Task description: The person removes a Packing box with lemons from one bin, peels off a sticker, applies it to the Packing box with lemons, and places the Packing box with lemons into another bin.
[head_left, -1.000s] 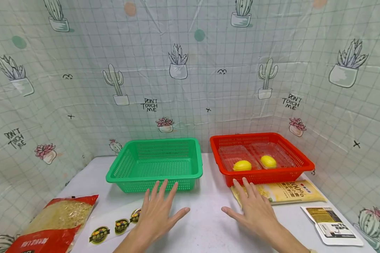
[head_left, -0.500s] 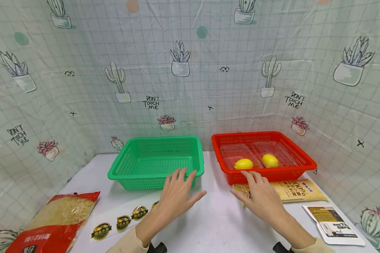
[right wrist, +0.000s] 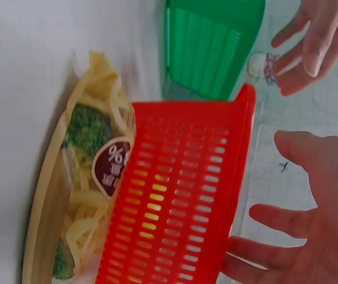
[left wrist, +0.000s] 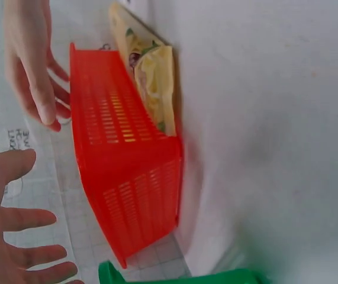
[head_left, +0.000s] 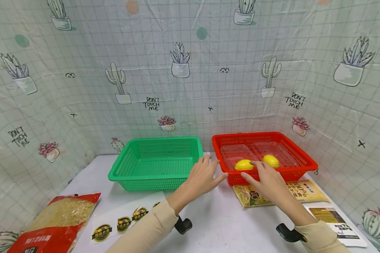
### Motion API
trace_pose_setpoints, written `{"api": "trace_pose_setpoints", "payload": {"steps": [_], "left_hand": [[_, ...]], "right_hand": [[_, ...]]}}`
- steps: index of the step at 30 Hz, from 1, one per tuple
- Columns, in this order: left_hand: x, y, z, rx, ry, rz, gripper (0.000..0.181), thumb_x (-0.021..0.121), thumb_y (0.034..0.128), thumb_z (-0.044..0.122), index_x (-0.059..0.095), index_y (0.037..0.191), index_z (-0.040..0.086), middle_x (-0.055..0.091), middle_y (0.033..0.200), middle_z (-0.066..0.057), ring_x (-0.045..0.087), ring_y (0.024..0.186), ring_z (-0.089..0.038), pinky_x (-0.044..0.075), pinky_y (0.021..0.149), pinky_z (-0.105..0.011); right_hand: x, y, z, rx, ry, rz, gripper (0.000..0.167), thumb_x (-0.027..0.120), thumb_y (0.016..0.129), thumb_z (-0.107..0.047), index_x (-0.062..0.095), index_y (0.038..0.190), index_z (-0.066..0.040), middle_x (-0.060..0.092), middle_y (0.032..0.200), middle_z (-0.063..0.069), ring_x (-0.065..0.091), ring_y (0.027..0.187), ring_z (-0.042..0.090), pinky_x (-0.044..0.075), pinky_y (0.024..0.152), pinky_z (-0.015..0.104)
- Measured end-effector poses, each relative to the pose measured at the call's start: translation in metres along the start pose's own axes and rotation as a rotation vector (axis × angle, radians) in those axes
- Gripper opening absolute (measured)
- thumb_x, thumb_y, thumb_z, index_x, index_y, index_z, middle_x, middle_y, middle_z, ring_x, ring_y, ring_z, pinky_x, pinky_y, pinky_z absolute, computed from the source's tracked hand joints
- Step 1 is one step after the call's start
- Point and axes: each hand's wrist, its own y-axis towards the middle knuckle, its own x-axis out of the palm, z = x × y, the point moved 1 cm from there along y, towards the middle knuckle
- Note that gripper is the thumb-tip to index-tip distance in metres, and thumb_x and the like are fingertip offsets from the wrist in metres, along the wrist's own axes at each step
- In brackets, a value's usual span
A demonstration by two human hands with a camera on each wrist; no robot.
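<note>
The red basket point(head_left: 220, 154) stands at the back right with two clear plastic boxes point(head_left: 234, 154) inside. A yellow lemon point(head_left: 244, 165) shows at the near end of one box and another lemon point(head_left: 270, 161) at the near end of the other. My left hand point(head_left: 204, 175), fingers spread, hovers between the two baskets near the red one's left front corner. Fingers of my right hand point(head_left: 269, 181) reach over the red basket's front rim near the lemons, holding nothing. In the right wrist view the right hand's fingertips point(right wrist: 237, 251) come close to the rim; contact is unclear.
A green basket point(head_left: 114, 174) stands at the back left. A yellow pasta packet point(head_left: 253, 195) lies before the red basket, with a white pouch point(head_left: 343, 225) nearer right. Round stickers point(head_left: 123, 224) on a clear sheet and a red-ended bag point(head_left: 63, 214) lie left.
Both hands have moved forward, the left one also well to the right, from before the green basket to the red basket's corner. The right hand has reached the red rim. Nothing was picked up.
</note>
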Motion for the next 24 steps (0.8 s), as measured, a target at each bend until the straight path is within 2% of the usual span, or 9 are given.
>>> {"api": "trace_pose_setpoints", "payload": {"steps": [5, 7, 10, 17, 20, 24], "left_hand": [[0.01, 0.025, 0.013, -0.013, -0.065, -0.07, 0.05, 0.059, 0.0953, 0.048, 0.065, 0.128, 0.01, 0.06, 0.123, -0.011, 0.054, 0.106, -0.022, 0.052, 0.084, -0.032], [0.014, 0.034, 0.017, -0.031, -0.086, -0.094, 0.048, 0.061, 0.0946, 0.046, 0.066, 0.125, 0.01, 0.061, 0.114, -0.008, 0.052, 0.095, -0.018, 0.048, 0.074, -0.026], [0.021, 0.046, 0.022, -0.053, -0.12, -0.109, 0.045, 0.063, 0.0939, 0.043, 0.068, 0.123, 0.009, 0.062, 0.106, -0.006, 0.049, 0.087, -0.016, 0.043, 0.069, -0.023], [0.036, 0.066, 0.036, -0.054, -0.129, -0.107, 0.042, 0.064, 0.094, 0.041, 0.069, 0.123, 0.011, 0.065, 0.108, -0.004, 0.055, 0.094, -0.015, 0.046, 0.076, -0.021], [0.042, 0.07, 0.045, -0.073, -0.119, -0.138, 0.04, 0.061, 0.0961, 0.039, 0.067, 0.127, 0.014, 0.063, 0.114, -0.004, 0.057, 0.099, -0.017, 0.049, 0.081, -0.022], [0.051, 0.073, 0.058, -0.135, -0.061, -0.199, 0.034, 0.054, 0.1002, 0.033, 0.063, 0.13, 0.02, 0.059, 0.121, -0.004, 0.059, 0.107, -0.02, 0.053, 0.089, -0.028]], "right_hand": [[-0.001, 0.011, 0.014, 0.021, 0.02, -0.051, 0.074, 0.058, 0.092, -0.057, 0.048, 0.137, 0.0, 0.051, 0.134, 0.032, 0.053, 0.117, 0.052, 0.04, 0.097, 0.07], [-0.002, 0.015, 0.019, 0.027, 0.032, -0.069, 0.074, 0.058, 0.092, -0.058, 0.047, 0.138, -0.001, 0.05, 0.135, 0.031, 0.052, 0.117, 0.051, 0.042, 0.095, 0.07], [-0.003, 0.02, 0.024, 0.032, 0.054, -0.094, 0.071, 0.06, 0.093, -0.054, 0.046, 0.138, -0.001, 0.049, 0.135, 0.03, 0.053, 0.116, 0.049, 0.044, 0.092, 0.069], [-0.002, 0.038, 0.033, 0.005, 0.06, -0.101, 0.065, 0.064, 0.093, -0.044, 0.049, 0.133, 0.005, 0.055, 0.127, 0.033, 0.052, 0.116, 0.05, 0.043, 0.093, 0.07], [0.0, 0.045, 0.038, 0.009, 0.06, -0.115, 0.065, 0.063, 0.093, -0.044, 0.05, 0.133, 0.005, 0.056, 0.126, 0.034, 0.052, 0.116, 0.051, 0.044, 0.093, 0.07], [0.002, 0.053, 0.045, 0.015, 0.061, -0.142, 0.064, 0.063, 0.093, -0.043, 0.051, 0.132, 0.007, 0.06, 0.119, 0.033, 0.057, 0.107, 0.049, 0.047, 0.089, 0.066]]}}
